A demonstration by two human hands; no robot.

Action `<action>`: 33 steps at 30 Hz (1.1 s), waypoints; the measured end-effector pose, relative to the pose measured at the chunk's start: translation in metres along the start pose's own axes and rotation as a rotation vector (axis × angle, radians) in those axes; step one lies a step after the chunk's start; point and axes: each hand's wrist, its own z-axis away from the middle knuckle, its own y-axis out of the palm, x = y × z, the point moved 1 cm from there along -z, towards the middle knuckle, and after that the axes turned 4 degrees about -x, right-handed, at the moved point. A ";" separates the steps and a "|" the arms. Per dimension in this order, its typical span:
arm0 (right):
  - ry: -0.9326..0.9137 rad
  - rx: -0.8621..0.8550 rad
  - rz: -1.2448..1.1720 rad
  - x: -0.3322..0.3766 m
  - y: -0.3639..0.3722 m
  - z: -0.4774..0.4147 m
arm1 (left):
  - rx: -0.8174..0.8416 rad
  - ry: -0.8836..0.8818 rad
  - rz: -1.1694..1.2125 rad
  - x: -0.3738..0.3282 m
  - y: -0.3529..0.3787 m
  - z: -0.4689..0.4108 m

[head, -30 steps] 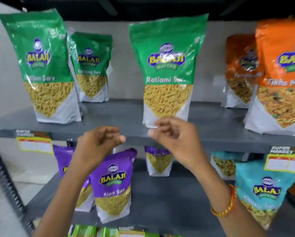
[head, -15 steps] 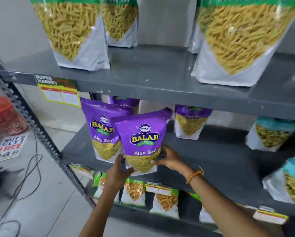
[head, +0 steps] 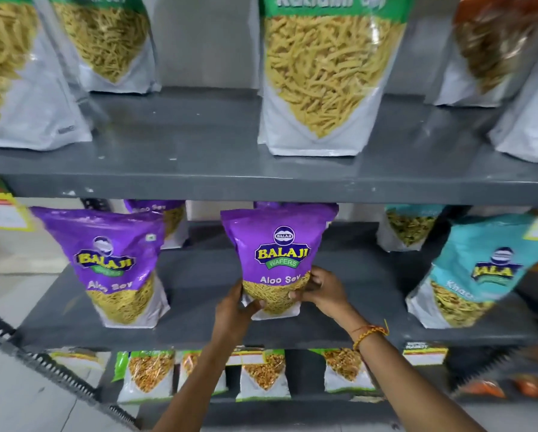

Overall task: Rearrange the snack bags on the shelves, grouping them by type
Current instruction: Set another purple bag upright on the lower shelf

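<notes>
A purple Aloo Sev bag (head: 277,254) stands upright at the middle of the grey middle shelf (head: 199,332). My left hand (head: 235,310) grips its lower left corner and my right hand (head: 322,289) grips its lower right side. A second purple Aloo Sev bag (head: 111,263) stands to the left, apart from the held one. Behind it a third purple bag (head: 164,216) shows partly. Green Ratlami Sev bags (head: 326,76) stand on the upper shelf (head: 199,169). Teal bags (head: 476,275) stand at the right of the middle shelf.
An orange bag (head: 492,48) stands at the upper right. Small green-trimmed snack packs (head: 146,375) line the bottom shelf. Price labels (head: 425,352) hang on shelf edges. A perforated rack post (head: 52,372) slants across the lower left, with tiled floor beyond.
My hands dropped from the upper shelf and took hold of a purple Aloo Sev bag. It has shifted right, away from the other purple bag, to the shelf's middle.
</notes>
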 end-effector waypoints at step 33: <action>0.009 -0.082 0.186 -0.022 -0.017 0.030 | 0.179 -0.153 0.093 -0.017 0.019 0.010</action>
